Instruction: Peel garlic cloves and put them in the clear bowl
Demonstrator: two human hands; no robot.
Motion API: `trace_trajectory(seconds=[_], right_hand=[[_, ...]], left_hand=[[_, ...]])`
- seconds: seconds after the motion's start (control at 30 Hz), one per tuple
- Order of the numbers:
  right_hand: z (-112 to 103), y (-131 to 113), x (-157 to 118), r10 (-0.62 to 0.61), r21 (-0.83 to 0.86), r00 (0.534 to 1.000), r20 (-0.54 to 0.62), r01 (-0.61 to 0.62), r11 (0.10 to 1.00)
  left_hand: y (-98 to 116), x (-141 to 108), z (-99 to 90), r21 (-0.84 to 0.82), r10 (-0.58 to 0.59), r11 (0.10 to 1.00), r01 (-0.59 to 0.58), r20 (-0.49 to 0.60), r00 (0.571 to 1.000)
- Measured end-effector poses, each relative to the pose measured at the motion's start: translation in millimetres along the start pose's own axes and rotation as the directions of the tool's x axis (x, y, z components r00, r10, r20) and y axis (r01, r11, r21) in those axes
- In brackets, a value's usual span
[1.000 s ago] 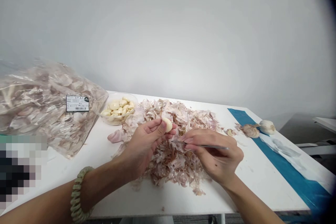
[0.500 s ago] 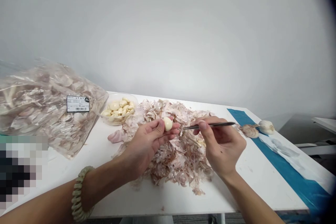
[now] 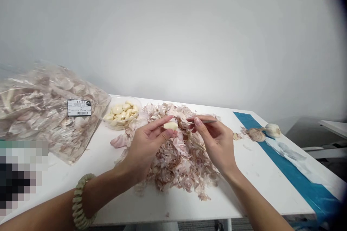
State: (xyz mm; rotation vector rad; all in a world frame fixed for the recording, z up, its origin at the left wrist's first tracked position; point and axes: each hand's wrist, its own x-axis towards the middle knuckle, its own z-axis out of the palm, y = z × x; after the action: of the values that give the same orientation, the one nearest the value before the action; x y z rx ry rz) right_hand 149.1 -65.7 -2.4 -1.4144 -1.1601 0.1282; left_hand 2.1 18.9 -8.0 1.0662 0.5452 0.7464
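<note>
My left hand (image 3: pixel 148 148) pinches a peeled garlic clove (image 3: pixel 170 126) between thumb and fingertips, and the clove lies on its side. My right hand (image 3: pixel 214 140) grips slim metal tweezers (image 3: pixel 202 121), and their tips point left, reaching the clove's right end or very close to it. Both hands hover above a wide heap of papery garlic skins (image 3: pixel 179 168). A coiled bracelet (image 3: pixel 80 202) circles my left wrist.
A clear bowl of peeled cloves (image 3: pixel 121 113) stands behind my left hand. Left of it lies a bulging plastic bag of skins (image 3: pixel 40 112) with a price label. Two garlic bulbs (image 3: pixel 272 130) rest on a blue strip (image 3: pixel 287 151) along the white table's (image 3: pixel 173 211) right side.
My right hand has moved left, bringing the tweezers from beside my left fingers to the clove. The clove has turned onto its side, and my left hand has risen slightly.
</note>
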Motion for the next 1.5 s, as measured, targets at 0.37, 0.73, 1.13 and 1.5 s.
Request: trace_trajectory(seconds=[0.37,0.73,1.13,1.5], right_hand=[[-0.6,-1.9,0.2,-0.011,0.073,1.000,0.014,0.009,0.997],[1.4,4.8,5.6,0.033,0.108,0.999,0.014,-0.034,0.994],[-0.3,7.9,9.2,0.033,0.238,0.999,-0.007,-0.031,0.971],[2.5,5.2,4.2,0.054,0.144,0.997,0.050,-0.060,0.988]], left_hand=[[1.1,1.0,-2.4,0.209,0.231,0.953,-0.217,-0.042,0.972],[14.7,6.9,-4.4,0.558,0.467,0.657,-0.508,0.227,0.854],[62.0,41.6,-68.2,0.892,0.617,0.130,-0.432,0.268,0.740],[73.5,49.3,-129.2,0.940,0.397,-0.191,-0.281,0.336,0.854]])
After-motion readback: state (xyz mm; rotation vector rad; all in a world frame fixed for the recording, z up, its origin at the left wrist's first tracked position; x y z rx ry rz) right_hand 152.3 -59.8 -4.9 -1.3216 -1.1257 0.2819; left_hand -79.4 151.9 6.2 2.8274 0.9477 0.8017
